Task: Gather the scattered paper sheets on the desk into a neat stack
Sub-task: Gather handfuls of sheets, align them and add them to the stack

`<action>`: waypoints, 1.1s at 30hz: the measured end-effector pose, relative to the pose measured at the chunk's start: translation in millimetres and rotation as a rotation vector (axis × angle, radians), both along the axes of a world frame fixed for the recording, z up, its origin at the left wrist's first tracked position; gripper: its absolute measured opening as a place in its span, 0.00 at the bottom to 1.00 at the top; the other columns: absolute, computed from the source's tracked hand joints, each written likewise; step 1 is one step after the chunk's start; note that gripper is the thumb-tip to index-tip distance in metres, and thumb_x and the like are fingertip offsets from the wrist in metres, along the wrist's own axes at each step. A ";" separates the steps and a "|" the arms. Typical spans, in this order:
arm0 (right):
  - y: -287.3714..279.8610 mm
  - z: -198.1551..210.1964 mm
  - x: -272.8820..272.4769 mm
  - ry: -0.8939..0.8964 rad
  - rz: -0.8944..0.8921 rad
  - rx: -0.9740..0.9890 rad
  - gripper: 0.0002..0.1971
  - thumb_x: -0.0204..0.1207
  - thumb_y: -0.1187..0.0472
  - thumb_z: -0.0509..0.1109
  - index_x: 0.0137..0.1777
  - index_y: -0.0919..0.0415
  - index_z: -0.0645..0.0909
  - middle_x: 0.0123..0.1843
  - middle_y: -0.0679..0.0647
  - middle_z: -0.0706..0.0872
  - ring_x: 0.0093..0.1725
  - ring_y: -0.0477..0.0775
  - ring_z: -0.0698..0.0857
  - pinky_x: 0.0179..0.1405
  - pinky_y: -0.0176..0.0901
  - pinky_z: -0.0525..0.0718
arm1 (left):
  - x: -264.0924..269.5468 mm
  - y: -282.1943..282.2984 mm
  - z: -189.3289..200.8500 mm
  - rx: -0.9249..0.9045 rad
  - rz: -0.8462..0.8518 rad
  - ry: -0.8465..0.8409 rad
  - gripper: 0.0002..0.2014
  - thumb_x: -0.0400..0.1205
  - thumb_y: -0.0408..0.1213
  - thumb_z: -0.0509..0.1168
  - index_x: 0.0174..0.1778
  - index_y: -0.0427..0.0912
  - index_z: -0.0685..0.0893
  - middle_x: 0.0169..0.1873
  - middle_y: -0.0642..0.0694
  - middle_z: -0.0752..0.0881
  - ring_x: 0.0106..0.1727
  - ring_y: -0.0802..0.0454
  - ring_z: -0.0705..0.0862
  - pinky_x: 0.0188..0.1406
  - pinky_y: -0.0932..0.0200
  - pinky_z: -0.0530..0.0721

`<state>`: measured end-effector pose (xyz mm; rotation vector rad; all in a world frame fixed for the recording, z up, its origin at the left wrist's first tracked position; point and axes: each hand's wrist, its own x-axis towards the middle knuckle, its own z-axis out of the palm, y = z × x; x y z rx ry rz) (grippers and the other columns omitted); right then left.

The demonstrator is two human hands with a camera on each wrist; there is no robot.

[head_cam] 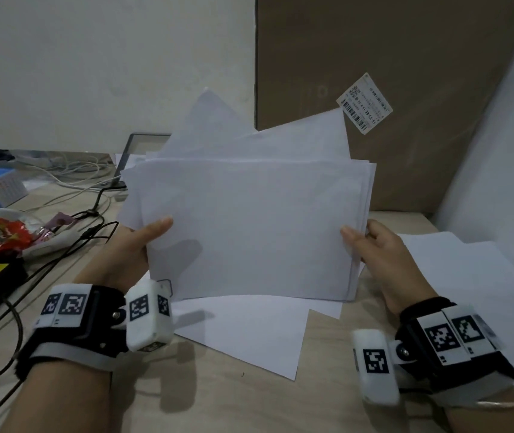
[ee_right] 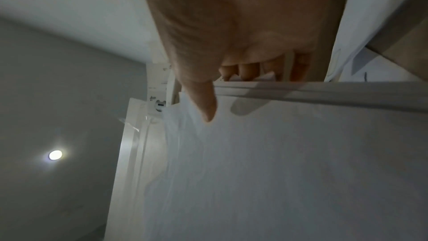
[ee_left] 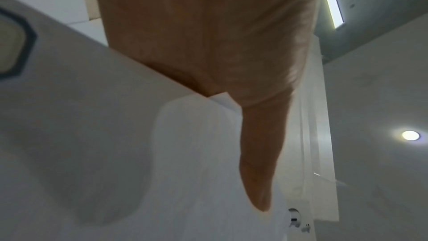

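Both hands, left hand (head_cam: 130, 248) and right hand (head_cam: 380, 248), pinch the upright paper bundle (head_cam: 246, 229); loosen slightly, tap edges level on the desk (head_cam: 327, 385).

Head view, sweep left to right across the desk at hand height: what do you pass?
Red snack wrapper → black cables → left hand → held paper stack → right hand → loose sheet on the desk.
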<state>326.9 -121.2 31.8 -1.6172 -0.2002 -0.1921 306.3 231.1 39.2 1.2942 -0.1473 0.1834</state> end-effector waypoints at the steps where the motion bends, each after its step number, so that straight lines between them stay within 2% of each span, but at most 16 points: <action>1: 0.1 -3.3 1.1 0.021 -0.014 -0.043 0.27 0.72 0.40 0.68 0.57 0.65 0.82 0.54 0.62 0.88 0.54 0.58 0.88 0.58 0.50 0.85 | -0.8 2.1 2.3 -0.011 0.015 -0.022 0.52 0.56 0.50 0.84 0.76 0.39 0.72 0.60 0.41 0.87 0.56 0.46 0.89 0.45 0.51 0.90; 2: 0.1 -5.6 2.1 0.052 -0.023 -0.067 0.32 0.71 0.36 0.65 0.56 0.68 0.81 0.56 0.66 0.86 0.54 0.61 0.87 0.61 0.53 0.82 | -2.1 5.2 4.0 -0.033 0.025 -0.055 0.50 0.58 0.51 0.83 0.76 0.39 0.72 0.62 0.41 0.85 0.57 0.46 0.88 0.48 0.51 0.89; 3: -0.5 -6.8 2.7 0.089 -0.029 -0.075 0.32 0.74 0.36 0.63 0.56 0.69 0.81 0.57 0.67 0.85 0.56 0.62 0.86 0.66 0.56 0.80 | -2.7 8.9 6.0 -0.061 0.028 -0.076 0.48 0.61 0.51 0.81 0.76 0.39 0.73 0.63 0.42 0.85 0.57 0.48 0.88 0.50 0.53 0.89; 6: -2.5 -8.3 3.4 0.171 0.007 -0.051 0.17 0.84 0.46 0.58 0.56 0.54 0.85 0.57 0.51 0.89 0.59 0.50 0.86 0.71 0.52 0.77 | 0.5 15.8 8.4 -0.153 0.085 -0.081 0.34 0.71 0.52 0.73 0.73 0.44 0.76 0.55 0.51 0.88 0.51 0.56 0.89 0.49 0.60 0.88; 8: -1.8 -7.6 2.4 0.174 0.007 -0.074 0.16 0.85 0.47 0.58 0.56 0.53 0.86 0.56 0.50 0.90 0.60 0.53 0.86 0.72 0.56 0.76 | 3.7 16.5 7.0 -0.192 0.142 -0.049 0.28 0.72 0.53 0.68 0.67 0.45 0.80 0.49 0.53 0.90 0.45 0.57 0.90 0.45 0.61 0.89; 10: -0.6 -5.8 1.4 0.149 -0.001 -0.042 0.15 0.83 0.48 0.62 0.55 0.55 0.86 0.55 0.53 0.91 0.60 0.57 0.87 0.69 0.58 0.79 | 6.5 13.9 3.2 -0.157 0.185 -0.023 0.23 0.73 0.54 0.65 0.60 0.44 0.83 0.48 0.50 0.90 0.45 0.55 0.90 0.44 0.59 0.90; 12: 0.7 -4.0 0.2 0.130 0.012 0.023 0.12 0.80 0.53 0.67 0.57 0.57 0.85 0.54 0.53 0.91 0.57 0.55 0.89 0.64 0.55 0.83 | 8.1 13.3 -0.9 -0.123 0.203 0.017 0.15 0.83 0.48 0.58 0.52 0.46 0.88 0.48 0.49 0.90 0.44 0.55 0.90 0.44 0.59 0.90; 14: 1.3 -4.7 -0.1 0.125 0.054 0.070 0.14 0.76 0.60 0.72 0.62 0.56 0.83 0.55 0.52 0.91 0.56 0.54 0.89 0.59 0.52 0.86 | 10.9 14.7 -5.2 -0.095 0.191 0.040 0.18 0.87 0.45 0.54 0.48 0.46 0.90 0.51 0.47 0.90 0.45 0.54 0.90 0.46 0.58 0.90; 16: 0.9 -9.2 1.2 0.144 0.084 0.068 0.21 0.73 0.66 0.75 0.66 0.57 0.80 0.58 0.53 0.90 0.57 0.56 0.89 0.58 0.53 0.85 | 12.6 13.7 -6.7 -0.080 0.172 0.052 0.16 0.87 0.44 0.54 0.55 0.44 0.87 0.55 0.43 0.88 0.49 0.52 0.89 0.49 0.56 0.89; 18: 1.0 -13.3 2.1 0.177 0.072 0.069 0.21 0.73 0.70 0.74 0.66 0.59 0.80 0.57 0.55 0.90 0.56 0.59 0.89 0.56 0.54 0.86 | 14.3 12.1 -7.6 -0.074 0.177 0.054 0.16 0.87 0.44 0.53 0.58 0.43 0.84 0.55 0.44 0.88 0.50 0.52 0.89 0.49 0.56 0.89; 20: 1.0 -15.3 2.5 0.205 0.051 0.107 0.17 0.75 0.71 0.72 0.63 0.63 0.82 0.56 0.58 0.90 0.54 0.60 0.90 0.54 0.53 0.88 | 16.8 13.1 -8.6 -0.091 0.225 0.054 0.17 0.88 0.43 0.53 0.53 0.43 0.87 0.50 0.46 0.91 0.47 0.53 0.90 0.44 0.58 0.90; 22: 1.3 -16.7 3.3 0.233 0.043 0.154 0.15 0.76 0.70 0.71 0.63 0.66 0.83 0.57 0.60 0.90 0.55 0.61 0.89 0.56 0.54 0.87 | 17.2 16.5 -10.4 -0.081 0.291 0.087 0.17 0.88 0.42 0.53 0.49 0.42 0.87 0.43 0.49 0.92 0.42 0.55 0.91 0.39 0.60 0.90; 24: 2.3 -17.7 3.7 0.253 0.045 0.174 0.14 0.76 0.67 0.70 0.61 0.65 0.83 0.57 0.60 0.90 0.56 0.62 0.89 0.56 0.54 0.87 | 16.3 21.6 -15.4 -0.038 0.341 0.155 0.13 0.89 0.40 0.55 0.48 0.42 0.84 0.37 0.50 0.92 0.37 0.57 0.90 0.32 0.64 0.88; 26: 3.6 -18.4 4.2 0.252 0.040 0.157 0.10 0.78 0.66 0.69 0.58 0.62 0.84 0.55 0.58 0.91 0.55 0.61 0.89 0.53 0.54 0.87 | 14.5 27.8 -21.3 0.013 0.371 0.246 0.11 0.88 0.36 0.57 0.44 0.40 0.83 0.34 0.47 0.89 0.31 0.57 0.87 0.27 0.67 0.86; 30: 2.8 -17.2 4.3 0.218 0.001 0.131 0.09 0.82 0.67 0.64 0.55 0.58 0.85 0.54 0.58 0.91 0.52 0.59 0.90 0.54 0.54 0.87 | 9.9 35.7 -21.2 0.100 0.297 0.376 0.07 0.84 0.27 0.60 0.46 0.38 0.82 0.24 0.48 0.85 0.18 0.57 0.82 0.18 0.68 0.81; 33: 2.2 -15.9 4.9 0.180 -0.033 0.163 0.09 0.83 0.68 0.63 0.54 0.59 0.84 0.53 0.59 0.90 0.52 0.59 0.89 0.55 0.54 0.86 | 6.6 34.7 -16.1 0.230 0.207 0.431 0.08 0.80 0.21 0.61 0.41 0.37 0.80 0.25 0.44 0.86 0.19 0.54 0.83 0.18 0.67 0.82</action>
